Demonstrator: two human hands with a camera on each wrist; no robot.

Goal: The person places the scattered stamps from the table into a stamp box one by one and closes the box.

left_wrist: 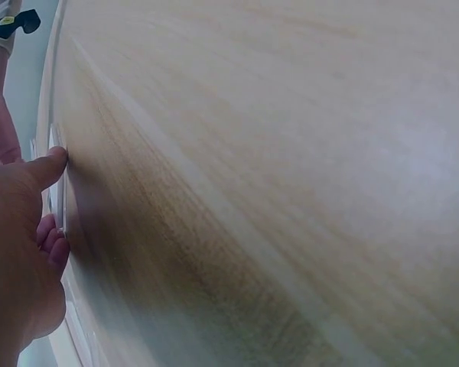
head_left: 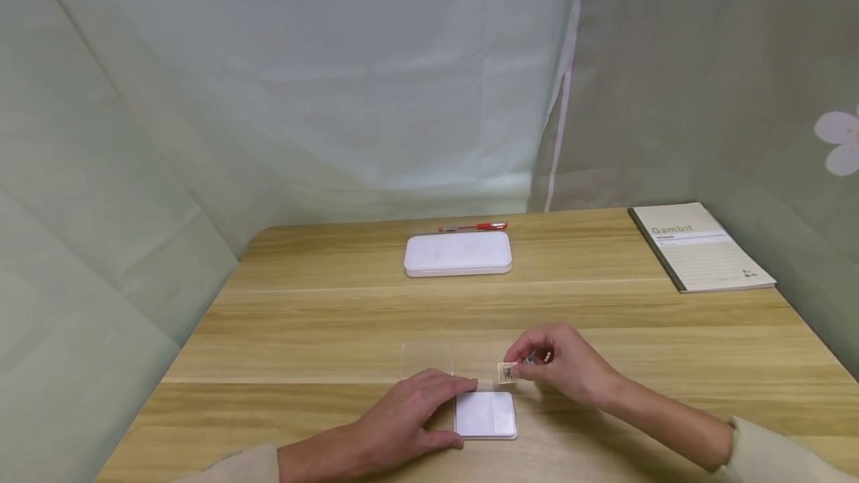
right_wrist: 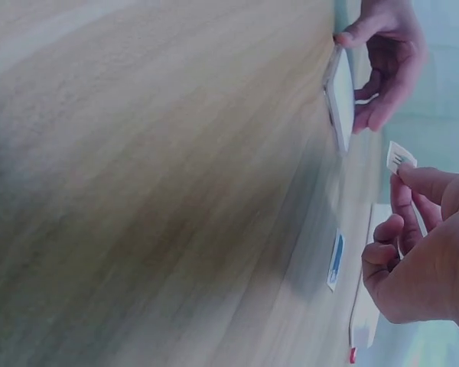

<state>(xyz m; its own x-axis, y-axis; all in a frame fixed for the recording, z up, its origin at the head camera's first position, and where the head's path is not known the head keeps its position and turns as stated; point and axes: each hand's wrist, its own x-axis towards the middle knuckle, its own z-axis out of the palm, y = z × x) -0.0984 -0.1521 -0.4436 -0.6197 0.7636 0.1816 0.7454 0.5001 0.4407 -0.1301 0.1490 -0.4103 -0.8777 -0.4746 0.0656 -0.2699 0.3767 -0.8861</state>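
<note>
Right grip [head_left: 567,365] pinches a small square printed card [head_left: 506,373], kinda one o'clock from the flat white rectangular pad [head_left: 475,414]. Left grip [head_left: 417,407] holds that.

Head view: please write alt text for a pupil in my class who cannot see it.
A person's right hand pinches a small card while the left hand holds a flat white block on a wooden table. Farther back lie a white case, a red pen behind it and, to the right, a notebook.
</note>
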